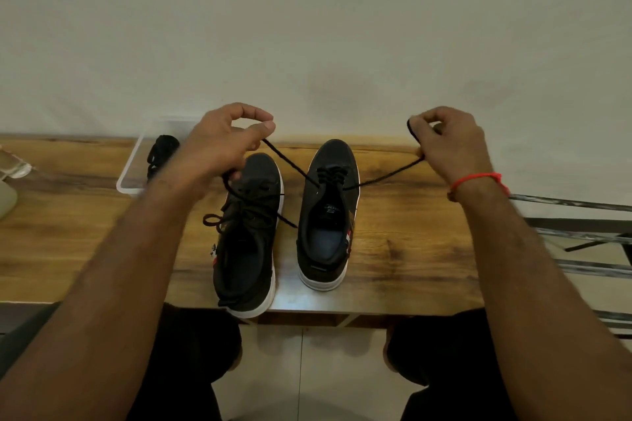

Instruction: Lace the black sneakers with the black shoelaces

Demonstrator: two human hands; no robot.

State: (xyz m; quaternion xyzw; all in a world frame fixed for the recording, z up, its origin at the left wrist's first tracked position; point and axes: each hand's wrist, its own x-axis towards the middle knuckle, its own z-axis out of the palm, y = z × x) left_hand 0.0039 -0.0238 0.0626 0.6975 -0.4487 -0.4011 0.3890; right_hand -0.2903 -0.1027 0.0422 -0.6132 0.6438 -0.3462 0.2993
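Two black sneakers with white soles stand side by side on the wooden table (pixel 410 249), toes pointing away from me. The left sneaker (pixel 248 236) carries a lace tied in a loose bow. On the right sneaker (pixel 330 215) a black shoelace (pixel 290 161) is threaded through the front eyelets, and both its ends are pulled taut up and outward. My left hand (pixel 222 143) pinches the left end above the left sneaker's toe. My right hand (pixel 451 143), with a red thread on the wrist, grips the right end, with spare lace bunched between its fingers.
A clear plastic tray (pixel 131 178) holding a bundle of black laces (pixel 162 152) sits at the back left of the table. A glass object (pixel 13 167) lies at the far left edge. Metal chair bars (pixel 581 236) stand to the right. A wall rises right behind the table.
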